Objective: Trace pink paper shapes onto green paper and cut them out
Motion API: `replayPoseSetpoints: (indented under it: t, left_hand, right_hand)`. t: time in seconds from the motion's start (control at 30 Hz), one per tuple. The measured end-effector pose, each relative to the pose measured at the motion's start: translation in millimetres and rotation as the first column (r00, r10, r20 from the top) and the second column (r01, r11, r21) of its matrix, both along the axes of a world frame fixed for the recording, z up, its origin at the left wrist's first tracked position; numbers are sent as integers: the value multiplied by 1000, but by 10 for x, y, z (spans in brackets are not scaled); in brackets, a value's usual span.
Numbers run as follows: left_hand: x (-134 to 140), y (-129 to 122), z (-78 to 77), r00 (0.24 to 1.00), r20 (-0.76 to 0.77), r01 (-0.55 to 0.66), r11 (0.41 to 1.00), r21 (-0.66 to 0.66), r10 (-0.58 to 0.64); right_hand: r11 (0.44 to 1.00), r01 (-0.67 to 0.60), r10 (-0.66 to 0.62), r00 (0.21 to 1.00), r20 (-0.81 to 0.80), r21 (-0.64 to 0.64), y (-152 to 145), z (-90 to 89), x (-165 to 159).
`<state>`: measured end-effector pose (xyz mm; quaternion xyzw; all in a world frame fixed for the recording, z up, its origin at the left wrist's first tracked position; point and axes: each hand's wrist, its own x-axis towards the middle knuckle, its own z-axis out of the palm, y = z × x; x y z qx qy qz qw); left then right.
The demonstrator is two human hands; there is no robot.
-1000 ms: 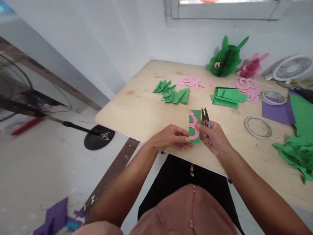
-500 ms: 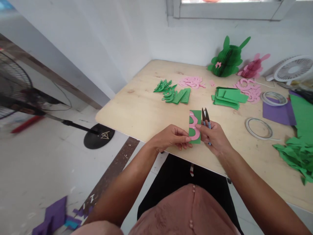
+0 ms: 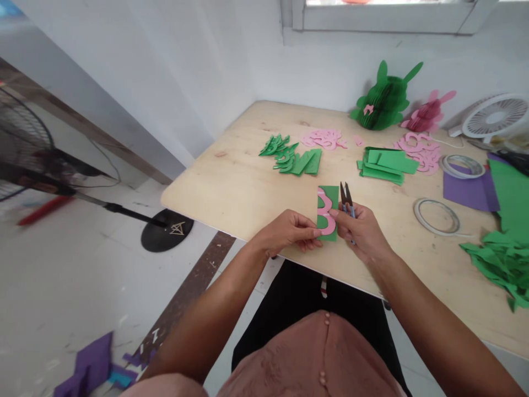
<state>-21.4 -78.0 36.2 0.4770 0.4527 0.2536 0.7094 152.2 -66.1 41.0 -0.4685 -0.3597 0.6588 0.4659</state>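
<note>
A green paper rectangle (image 3: 334,194) is held upright over the table's near edge, with a pink paper cutout (image 3: 329,225) of curved, scalloped outline lying against its face. My left hand (image 3: 296,230) pinches the lower left corner of both. With thumb and fingers my right hand (image 3: 359,227) touches the right side of the cutout and paper. Tucked in that same hand is a pair of thread snips (image 3: 346,196), dark blades up and slightly apart, blue handle partly hidden by the fingers.
Green cut pieces (image 3: 289,157), pink cutouts (image 3: 324,139) and stacked green strips (image 3: 388,165) lie beyond my hands. To the right are tape rolls (image 3: 437,216), purple paper (image 3: 471,190) and green scraps (image 3: 500,264). A green paper figure (image 3: 386,102) and white fan (image 3: 496,117) stand behind.
The green paper and pink cutout have shifted very slightly left in my fingers' grip. Both hands keep nearly the same hold.
</note>
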Motion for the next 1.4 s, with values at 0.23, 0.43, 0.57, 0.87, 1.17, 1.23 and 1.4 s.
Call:
replayPoseSetpoints:
  t: [0.23, 0.43, 0.57, 0.87, 1.17, 1.23, 1.4]
  left_hand:
    - [15, -10, 29, 998, -15, -52, 998, 40, 53]
    - [33, -21, 43, 996, -32, -79, 995, 57, 81]
    - [31, -26, 35, 996, -37, -79, 995, 55, 82]
    - [4, -32, 59, 998, -17, -60, 998, 28, 61]
    - [-28, -33, 62, 999, 7, -33, 999, 1, 33]
    - [-31, -33, 57, 999, 9, -31, 1000, 3, 31]
    - [-28, -30, 55, 999, 13, -32, 999, 6, 32]
  right_hand:
    - [999, -26, 24, 998, 52, 42, 0, -24, 19]
    - [998, -41, 36, 995, 95, 50, 1, -43, 24]
    - [999, -24, 20, 995, 95, 45, -4, -24, 17]
    - [999, -21, 16, 995, 99, 44, -6, -18, 15]
    - [998, -23, 18, 996, 84, 52, -2, -40, 19]
    - [998, -29, 25, 997, 74, 58, -3, -46, 21]
    - [998, -25, 21, 997, 73, 58, -1, -44, 19]
